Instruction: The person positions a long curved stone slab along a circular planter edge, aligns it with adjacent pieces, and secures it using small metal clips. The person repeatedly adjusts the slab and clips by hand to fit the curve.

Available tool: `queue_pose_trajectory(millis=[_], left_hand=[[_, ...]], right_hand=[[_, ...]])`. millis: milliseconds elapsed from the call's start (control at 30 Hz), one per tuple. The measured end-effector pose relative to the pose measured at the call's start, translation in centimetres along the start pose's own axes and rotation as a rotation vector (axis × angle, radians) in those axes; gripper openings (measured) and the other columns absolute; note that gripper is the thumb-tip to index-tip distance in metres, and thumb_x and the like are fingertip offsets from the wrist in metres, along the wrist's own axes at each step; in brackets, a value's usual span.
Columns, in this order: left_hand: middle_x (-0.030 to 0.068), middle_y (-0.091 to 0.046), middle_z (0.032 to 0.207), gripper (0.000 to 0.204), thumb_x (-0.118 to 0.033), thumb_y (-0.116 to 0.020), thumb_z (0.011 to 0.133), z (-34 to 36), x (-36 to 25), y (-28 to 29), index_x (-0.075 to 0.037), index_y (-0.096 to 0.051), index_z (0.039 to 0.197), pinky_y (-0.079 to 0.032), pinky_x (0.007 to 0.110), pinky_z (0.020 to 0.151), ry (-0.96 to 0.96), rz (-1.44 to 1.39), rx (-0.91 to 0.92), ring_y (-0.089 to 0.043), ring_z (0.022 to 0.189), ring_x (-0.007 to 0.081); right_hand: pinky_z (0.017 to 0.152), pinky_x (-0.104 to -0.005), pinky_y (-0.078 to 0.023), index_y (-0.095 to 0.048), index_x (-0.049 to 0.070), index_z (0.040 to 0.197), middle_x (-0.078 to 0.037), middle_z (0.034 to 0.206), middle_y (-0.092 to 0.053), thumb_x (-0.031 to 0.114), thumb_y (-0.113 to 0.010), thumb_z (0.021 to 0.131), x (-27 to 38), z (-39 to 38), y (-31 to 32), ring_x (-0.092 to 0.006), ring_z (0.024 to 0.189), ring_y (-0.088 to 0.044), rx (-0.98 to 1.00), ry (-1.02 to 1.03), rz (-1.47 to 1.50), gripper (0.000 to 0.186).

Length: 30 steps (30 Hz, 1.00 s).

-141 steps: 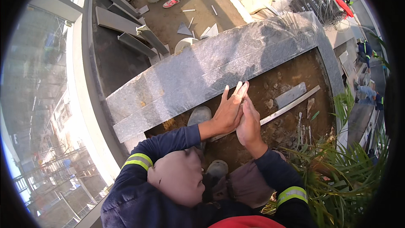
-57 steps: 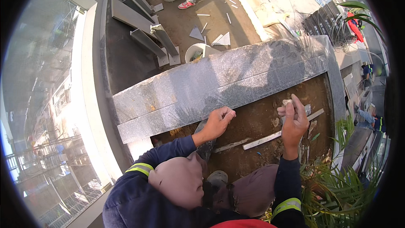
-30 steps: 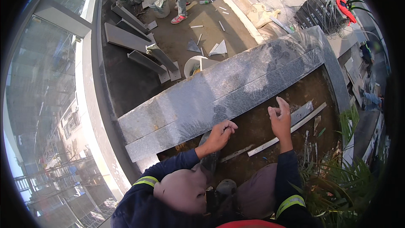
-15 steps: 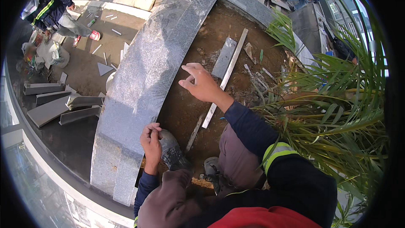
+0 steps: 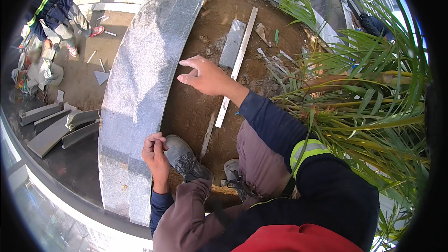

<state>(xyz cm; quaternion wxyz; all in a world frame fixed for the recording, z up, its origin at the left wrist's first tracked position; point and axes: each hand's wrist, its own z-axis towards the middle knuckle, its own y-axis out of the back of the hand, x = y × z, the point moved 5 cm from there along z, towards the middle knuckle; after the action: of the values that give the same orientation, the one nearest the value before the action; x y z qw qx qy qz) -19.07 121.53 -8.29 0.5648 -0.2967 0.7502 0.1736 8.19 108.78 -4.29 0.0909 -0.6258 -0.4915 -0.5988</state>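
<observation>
A curved border of grey speckled stone slabs [image 5: 133, 79] runs along the left of a bed of brown soil [image 5: 186, 105]. Over the border's inner edge reaches my right hand [image 5: 208, 77], thumb and forefinger stretched apart with nothing visible between them. Lower down, beside that same edge and close to my shoe [image 5: 179, 154], is my left hand [image 5: 156, 158]. Its fingers are curled against the thumb; whatever they may pinch is too small to make out. A long pale strip [image 5: 242, 51] lies on the soil past my right wrist, alongside a grey stone block [image 5: 232, 44].
Palm fronds [image 5: 368, 112] crowd the right side near my right arm. A thin, dirty strip [image 5: 208, 135] lies by my shoes. Grey stone offcuts [image 5: 49, 135] are piled beyond the border at left. Another person [image 5: 56, 11] stands at the upper left; rubble [image 5: 277, 67] litters the soil.
The view has shifted, so the border and soil bed sit further left and higher. Both hands keep nearly the same poses along the border's edge. The person at upper left has bent an arm lower.
</observation>
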Motion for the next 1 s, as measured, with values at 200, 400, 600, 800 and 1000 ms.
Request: queue_pose_trajectory(millis=[200,400,600,800,1000], left_hand=[[0.0021,-0.062,0.088,0.018,-0.014,-0.054,0.109,-0.4,-1.6,-0.4,0.000,-0.066,0.111,-0.043,0.023,0.066,-0.054,0.068,-0.031,-0.052,0.074,0.0067],[0.0081,-0.064,0.093,0.014,-0.011,-0.060,0.104,-0.3,-1.5,1.6,0.000,-0.066,0.109,-0.048,0.030,0.074,-0.159,0.365,-0.096,-0.059,0.081,0.0158],[0.0234,-0.053,0.138,0.054,-0.019,-0.077,0.089,-1.5,0.8,8.3,-0.003,-0.055,0.135,-0.040,0.053,0.107,-0.395,1.082,-0.173,-0.051,0.129,0.0420],[0.0221,-0.030,0.163,0.113,-0.037,-0.093,0.066,-6.6,3.2,12.9,-0.010,-0.034,0.158,-0.025,0.061,0.120,-0.190,1.372,-0.036,-0.027,0.151,0.0451],[0.0237,-0.034,0.160,0.109,-0.046,-0.088,0.071,-6.0,3.7,13.1,-0.009,-0.035,0.158,-0.025,0.060,0.120,-0.172,1.412,-0.058,-0.032,0.148,0.0450]], right_hand=[[0.091,-0.0385,-0.054,-0.055,-0.006,0.142,-0.026,0.134,-0.059,0.037,-0.071,0.097,-0.4,-0.1,-1.8,-0.0287,0.106,-0.071,0.101,0.032,-0.057,0.064],[0.091,-0.0387,-0.054,-0.055,-0.006,0.142,-0.026,0.135,-0.058,0.038,-0.071,0.097,0.9,-1.0,-2.1,-0.0289,0.104,-0.071,0.177,0.041,-0.033,0.065],[0.093,-0.0416,-0.053,-0.049,-0.007,0.145,-0.026,0.129,-0.067,0.038,-0.069,0.097,-2.4,-0.8,-2.9,-0.0343,0.109,-0.069,0.180,-0.017,-0.094,0.069],[0.096,-0.0443,-0.052,-0.048,-0.011,0.144,-0.026,0.122,-0.070,0.040,-0.068,0.097,-5.3,-0.5,-6.8,-0.0377,0.109,-0.069,0.286,-0.105,-0.114,0.072],[0.094,-0.0447,-0.054,-0.047,-0.010,0.145,-0.027,0.125,-0.068,0.040,-0.068,0.096,-2.9,0.5,-7.0,-0.0353,0.107,-0.070,0.215,-0.039,-0.070,0.073]])
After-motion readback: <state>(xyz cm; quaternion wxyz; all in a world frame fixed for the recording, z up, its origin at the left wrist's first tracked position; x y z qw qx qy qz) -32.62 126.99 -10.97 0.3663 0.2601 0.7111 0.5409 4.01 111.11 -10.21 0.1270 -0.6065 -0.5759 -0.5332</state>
